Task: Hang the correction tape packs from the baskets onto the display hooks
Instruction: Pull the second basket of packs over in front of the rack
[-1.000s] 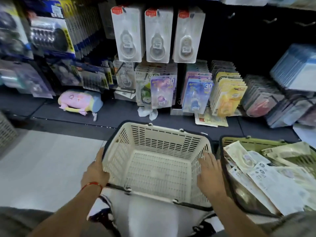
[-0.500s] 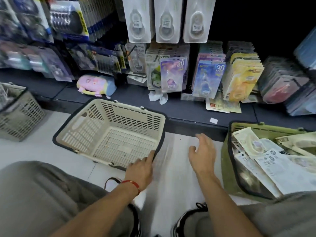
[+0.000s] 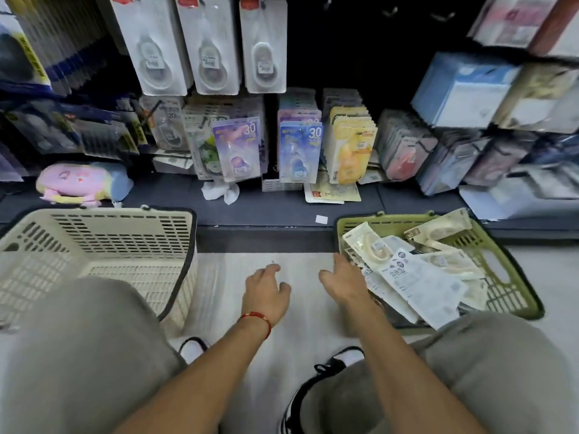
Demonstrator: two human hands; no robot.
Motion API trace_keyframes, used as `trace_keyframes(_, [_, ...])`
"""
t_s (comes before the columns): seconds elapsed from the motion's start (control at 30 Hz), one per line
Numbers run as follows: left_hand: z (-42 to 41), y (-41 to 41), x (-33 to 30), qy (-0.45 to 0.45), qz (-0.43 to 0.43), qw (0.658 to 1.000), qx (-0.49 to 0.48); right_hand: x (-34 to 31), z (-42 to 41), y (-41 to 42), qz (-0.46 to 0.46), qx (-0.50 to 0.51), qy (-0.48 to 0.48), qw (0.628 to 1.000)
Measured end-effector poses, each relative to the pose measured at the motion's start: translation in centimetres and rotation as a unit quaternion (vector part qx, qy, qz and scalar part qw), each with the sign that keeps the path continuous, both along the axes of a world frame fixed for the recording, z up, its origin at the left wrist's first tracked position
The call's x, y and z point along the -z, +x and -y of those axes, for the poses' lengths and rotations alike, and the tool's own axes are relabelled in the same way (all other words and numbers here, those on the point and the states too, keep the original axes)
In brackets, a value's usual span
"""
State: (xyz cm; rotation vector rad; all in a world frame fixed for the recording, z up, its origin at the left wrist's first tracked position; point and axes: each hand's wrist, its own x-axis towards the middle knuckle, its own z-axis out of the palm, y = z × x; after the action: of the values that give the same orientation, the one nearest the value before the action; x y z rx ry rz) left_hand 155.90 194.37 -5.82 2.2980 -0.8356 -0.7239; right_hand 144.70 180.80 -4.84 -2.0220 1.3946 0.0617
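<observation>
Shop floor by display shelf (image 3: pixel 282 214). Left hand (image 3: pixel 266 292) hovers, fingers loosely curled, holding nothing. Right hand (image 3: pixel 343 281) spread, touching green basket (image 3: pixel 513 296) rim beside correction tape packs (image 3: pixel 419 277). Cream basket (image 3: pixel 103 242) left.

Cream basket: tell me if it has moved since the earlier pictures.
Yes. The cream basket has gone left, away from the green basket, which it earlier stood beside.

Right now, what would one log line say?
left hand: free, over floor | right hand: reaching into green basket of packs | cream basket: empty
</observation>
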Motion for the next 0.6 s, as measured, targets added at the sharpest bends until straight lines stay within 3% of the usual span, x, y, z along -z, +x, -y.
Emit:
trace_keyframes(0.1, [2.8,-2.4,-1.7,-0.029,-0.145,0.987,-0.059,-1.6,-1.2,0.3,0.103,0.064,0.128,0.984])
trace_keyframes(0.2, [4.6,-2.8,-2.3,-0.040,-0.174,0.980,-0.083,-2.9,-1.7,0.5,0.217,0.083,0.277,0.932])
trace_keyframes(0.23, [5.1,-2.6,-2.1,-0.040,-0.165,0.982,-0.085,-3.3,-1.1,0.4,0.227,0.053,0.278,0.932])
trace_keyframes(0.3, [6.1,-2.1,-1.2,-0.038,-0.152,0.983,-0.094,-4.0,1.6,-0.5,0.254,0.024,0.171,0.952])
trace_keyframes(0.37, [7.3,-1.8,0.1,-0.030,-0.169,0.978,-0.117,-4.4,5.9,-2.8,0.272,0.095,0.032,0.957])
trace_keyframes(0.4, [7.8,-1.6,0.8,-0.023,-0.184,0.974,-0.130,-4.0,8.6,-4.6,0.249,0.142,-0.037,0.957])
trace_keyframes(0.47, [8.7,-1.7,1.8,-0.026,-0.224,0.962,-0.155,-2.3,14.3,-9.2,0.114,0.227,-0.137,0.957])
trace_keyframes(0.53, [9.2,-2.0,2.2,-0.048,-0.267,0.948,-0.168,0.1,18.7,-13.9,-0.031,0.284,-0.142,0.948])
trace_keyframes(0.6, [9.8,-2.0,2.5,-0.056,-0.277,0.943,-0.175,2.1,21.4,-16.2,-0.061,0.350,-0.082,0.931])
